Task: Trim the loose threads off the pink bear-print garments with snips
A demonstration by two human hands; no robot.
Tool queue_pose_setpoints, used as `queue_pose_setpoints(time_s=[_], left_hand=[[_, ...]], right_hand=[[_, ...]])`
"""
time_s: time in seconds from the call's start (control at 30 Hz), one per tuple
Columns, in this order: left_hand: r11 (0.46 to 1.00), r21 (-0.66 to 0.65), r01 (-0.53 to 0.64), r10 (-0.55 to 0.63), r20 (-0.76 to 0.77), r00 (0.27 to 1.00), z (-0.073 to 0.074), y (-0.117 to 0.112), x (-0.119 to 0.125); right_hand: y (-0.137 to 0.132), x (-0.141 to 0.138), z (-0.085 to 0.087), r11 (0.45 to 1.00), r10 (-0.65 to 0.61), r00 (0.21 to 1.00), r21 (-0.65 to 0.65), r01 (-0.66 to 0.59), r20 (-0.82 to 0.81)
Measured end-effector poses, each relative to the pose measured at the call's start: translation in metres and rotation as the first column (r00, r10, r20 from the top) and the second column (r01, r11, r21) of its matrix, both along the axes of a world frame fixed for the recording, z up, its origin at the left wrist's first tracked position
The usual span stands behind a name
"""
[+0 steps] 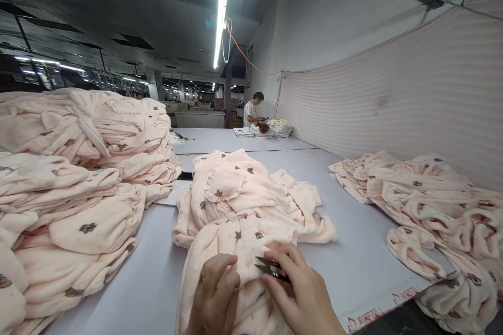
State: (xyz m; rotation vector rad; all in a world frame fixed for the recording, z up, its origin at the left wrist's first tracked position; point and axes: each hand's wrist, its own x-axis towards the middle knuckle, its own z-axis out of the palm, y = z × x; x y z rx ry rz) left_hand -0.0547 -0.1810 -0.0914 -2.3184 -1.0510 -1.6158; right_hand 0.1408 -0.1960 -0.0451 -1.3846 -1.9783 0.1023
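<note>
A pale pink plush garment (pixel 243 188) with small brown bear-like prints and a frilled patch lies bunched on the table in front of me. My left hand (pixel 216 293), a ring on one finger, rests over its near part with the fingers curled in; whatever they pinch is hidden. Small dark thread snips (pixel 271 268) are gripped in my right hand (pixel 301 285), just above the cloth. Their two pointed blades are apart and point left, toward my left hand.
Tall stacks of matching pink garments (pixel 90 141) fill the left side. More garments (pixel 424 188) lie along the right edge, beside a striped cloth screen (pixel 393 89). Farther back, a person (pixel 251 110) stands by piles of folded items (pixel 280 128) on the pale table (pixel 314 167).
</note>
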Motion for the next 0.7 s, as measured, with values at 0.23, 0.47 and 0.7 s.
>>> queue_pose_setpoints(time_s=[0.23, 0.47, 0.7], left_hand=[[0.522, -0.649, 0.553, 0.078, 0.682, 0.727, 0.024, 0.006, 0.006], [0.289, -0.436, 0.852, 0.156, 0.9, 0.408, 0.033, 0.015, 0.009], [0.229, -0.432, 0.872, 0.144, 0.901, 0.409, 0.037, 0.015, 0.003]], right_hand=[[0.02, -0.003, -0.008, 0.991, -0.133, 0.988, -0.012, 0.132, -0.082], [0.009, -0.006, 0.001, 0.998, 0.057, 0.998, 0.042, -0.056, -0.036], [0.015, -0.011, 0.001, 0.999, 0.013, 0.998, -0.05, -0.017, -0.068]])
